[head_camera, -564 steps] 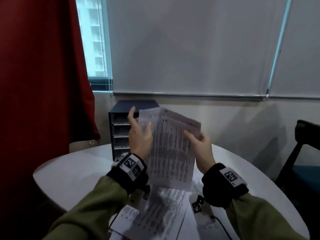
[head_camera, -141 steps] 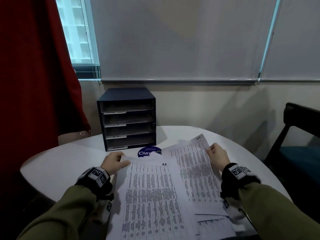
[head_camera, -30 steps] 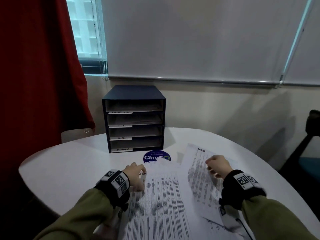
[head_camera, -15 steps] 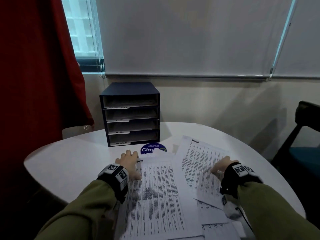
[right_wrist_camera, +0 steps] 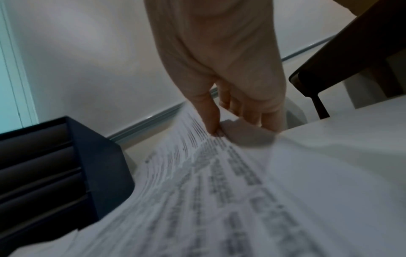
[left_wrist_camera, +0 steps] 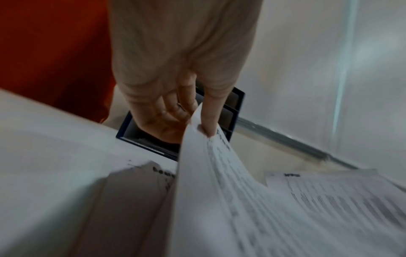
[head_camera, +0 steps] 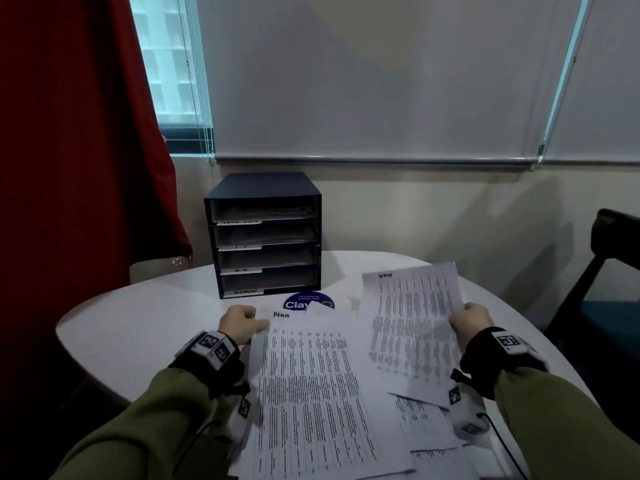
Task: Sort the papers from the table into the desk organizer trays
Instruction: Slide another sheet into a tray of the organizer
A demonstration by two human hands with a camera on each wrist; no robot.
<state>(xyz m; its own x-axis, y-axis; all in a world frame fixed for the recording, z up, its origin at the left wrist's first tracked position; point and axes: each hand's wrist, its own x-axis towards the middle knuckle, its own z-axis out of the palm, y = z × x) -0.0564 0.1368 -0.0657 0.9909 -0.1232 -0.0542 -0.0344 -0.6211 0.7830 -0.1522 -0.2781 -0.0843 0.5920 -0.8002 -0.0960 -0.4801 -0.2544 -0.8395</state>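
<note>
A dark blue desk organizer [head_camera: 265, 233] with several labelled trays stands at the back of the round white table [head_camera: 138, 317]; papers lie in its trays. My left hand [head_camera: 242, 322] pinches the top left corner of a printed sheet [head_camera: 308, 393] and lifts that edge, thumb on top [left_wrist_camera: 211, 120]. My right hand [head_camera: 469, 322] pinches the right edge of another printed sheet [head_camera: 412, 320], raised off the table [right_wrist_camera: 219, 173]. More printed sheets [head_camera: 426, 427] lie under both near the front edge.
A round blue sticker [head_camera: 308, 303] sits on the table before the organizer. A red curtain [head_camera: 69, 133] hangs at the left, a dark chair [head_camera: 609, 271] stands at the right. Roller blinds cover the window behind.
My right hand has gone from resting on the right sheet to pinching its right edge and lifting it. My left hand now pinches the corner of the left sheet and raises it.
</note>
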